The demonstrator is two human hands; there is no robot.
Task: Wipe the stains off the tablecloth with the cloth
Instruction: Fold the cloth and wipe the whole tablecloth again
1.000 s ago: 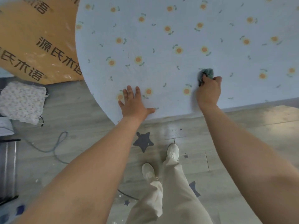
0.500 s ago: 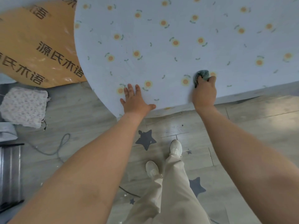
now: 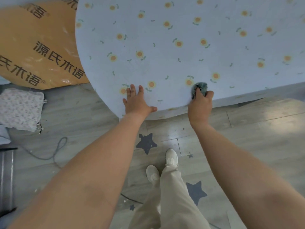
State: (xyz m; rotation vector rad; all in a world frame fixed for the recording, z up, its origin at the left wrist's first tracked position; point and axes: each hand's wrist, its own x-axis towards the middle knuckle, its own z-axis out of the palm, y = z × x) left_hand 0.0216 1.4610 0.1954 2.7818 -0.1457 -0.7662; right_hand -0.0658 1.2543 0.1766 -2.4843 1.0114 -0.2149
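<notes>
Tablecloth (image 3: 181,52), pale blue w/ orange flowers, fills far half. Right hand (image 3: 200,107) clutches cloth (image 3: 200,87) bunched at near edge, pressed on fabric. Left hand (image 3: 137,103) flat, fingers spread, near edge, left of cloth.

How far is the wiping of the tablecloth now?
Under way. The right hand grips the cloth and presses it on the tablecloth near its front edge; the left hand lies flat, holding the fabric. Faint dark specks near the middle look still unwiped. What is already clean cannot be judged.
</notes>
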